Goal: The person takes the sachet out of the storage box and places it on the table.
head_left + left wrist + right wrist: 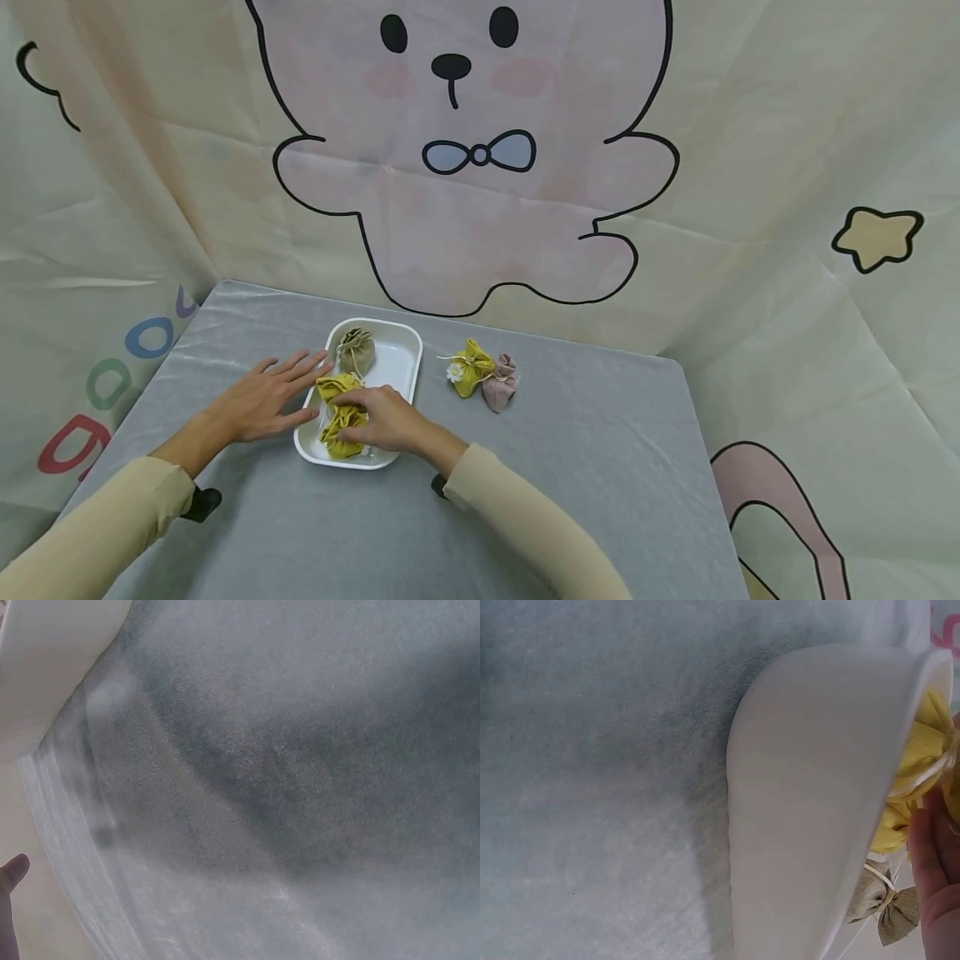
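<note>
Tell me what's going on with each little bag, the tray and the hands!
White tray: on table, holding three pouches.
Yellow pouches: in tray, under right hand.
Beige pouch: in tray, untouched.
Yellow flower pouch: on table.
Pink pouch: beside it.
Left hand: flat, at tray's edge.

Both hands forward, left hand (264, 398) flat, fingers spread, right hand (384, 419) curled, palm down

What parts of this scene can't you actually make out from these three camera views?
- Head view: the right hand covers the middle of the yellow pouch, so its grip stays unclear.
- Left wrist view: only a fingertip shows at the edge; the white tray is cut off and blurred.
- Right wrist view: the tray's wall hides most of the beige pouch.
</note>
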Tool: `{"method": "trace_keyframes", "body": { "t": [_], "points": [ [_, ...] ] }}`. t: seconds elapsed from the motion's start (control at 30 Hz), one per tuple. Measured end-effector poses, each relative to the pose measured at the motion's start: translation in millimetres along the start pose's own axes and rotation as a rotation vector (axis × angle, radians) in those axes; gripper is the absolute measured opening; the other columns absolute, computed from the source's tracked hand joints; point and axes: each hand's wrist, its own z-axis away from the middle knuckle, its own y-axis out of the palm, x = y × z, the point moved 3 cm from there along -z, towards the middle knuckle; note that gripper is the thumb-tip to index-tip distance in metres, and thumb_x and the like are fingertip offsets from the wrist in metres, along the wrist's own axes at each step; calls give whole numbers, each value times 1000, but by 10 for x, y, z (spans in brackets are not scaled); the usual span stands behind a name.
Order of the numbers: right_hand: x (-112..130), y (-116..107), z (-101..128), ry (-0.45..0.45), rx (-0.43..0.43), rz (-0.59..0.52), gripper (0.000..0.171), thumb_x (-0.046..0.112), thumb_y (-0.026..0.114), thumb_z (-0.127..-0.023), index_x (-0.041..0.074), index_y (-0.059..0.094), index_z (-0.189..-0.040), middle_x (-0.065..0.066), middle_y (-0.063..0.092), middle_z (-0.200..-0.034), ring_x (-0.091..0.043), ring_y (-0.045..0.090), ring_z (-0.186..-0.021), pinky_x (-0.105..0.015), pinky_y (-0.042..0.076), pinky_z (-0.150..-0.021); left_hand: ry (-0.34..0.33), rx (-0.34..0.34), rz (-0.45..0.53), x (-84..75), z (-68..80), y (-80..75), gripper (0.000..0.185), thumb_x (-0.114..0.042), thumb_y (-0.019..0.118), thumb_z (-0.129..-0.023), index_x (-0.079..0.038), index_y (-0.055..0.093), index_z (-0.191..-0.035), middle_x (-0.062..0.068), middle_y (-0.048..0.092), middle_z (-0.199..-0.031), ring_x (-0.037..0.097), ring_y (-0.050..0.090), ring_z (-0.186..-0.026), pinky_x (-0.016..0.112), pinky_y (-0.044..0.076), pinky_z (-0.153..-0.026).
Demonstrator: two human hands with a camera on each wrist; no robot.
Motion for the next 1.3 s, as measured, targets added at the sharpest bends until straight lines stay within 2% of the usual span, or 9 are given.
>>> {"method": "trace_keyframes", "body": {
  "t": [0.37, 0.57, 0.67, 0.77, 1.0, 1.3],
  "points": [
    [18, 5, 20, -1, -26, 4, 43, 24, 77, -89, 12, 67, -129, 5, 69, -123, 3, 60, -109, -19, 42, -96, -7, 5, 8, 6, -5, 6, 71, -52, 59, -95, -13, 44, -152, 11, 33, -160, 39, 30, -145, 68, 30, -105],
    [47, 4, 18, -19, -52, -28, 36, 17, 77, -88, 8, 70, -122, 3, 72, -114, 5, 58, -86, -9, 43, -76, 15, -29, 4, -14, 3, -21, 69, -51, 60, -95, -12, 46, -150, 12, 36, -158, 40, 34, -143, 67, 33, -103],
    [58, 8, 23, -21, -62, -45, 34, 15, 77, -88, 6, 70, -121, 3, 72, -111, 5, 56, -80, -7, 42, -70, 25, -53, 6, -16, 8, -28, 68, -49, 63, -94, -11, 48, -149, 13, 38, -157, 40, 35, -142, 68, 34, -101],
    [60, 13, 30, -22, -76, -49, 33, 14, 78, -88, 7, 71, -119, 3, 73, -110, 6, 55, -79, -6, 42, -70, 27, -59, 3, -17, 11, -26, 68, -49, 63, -93, -12, 49, -149, 13, 38, -157, 41, 36, -142, 67, 34, -101],
    [66, 16, 39, -32, -90, -65, 32, 13, 77, -88, 6, 71, -119, 2, 73, -110, 6, 57, -82, -6, 43, -73, 8, -13, 6, 6, 3, 4, 70, -53, 59, -95, -13, 45, -151, 11, 33, -160, 39, 31, -145, 66, 31, -105],
    [91, 2, 71, -59, -132, -113, 27, 7, 75, -89, 4, 72, -116, -1, 74, -110, 6, 61, -86, -7, 46, -76, 14, -20, 4, 3, 1, -7, 70, -53, 58, -95, -13, 45, -151, 12, 34, -159, 39, 31, -144, 67, 31, -105]
  ]
}}
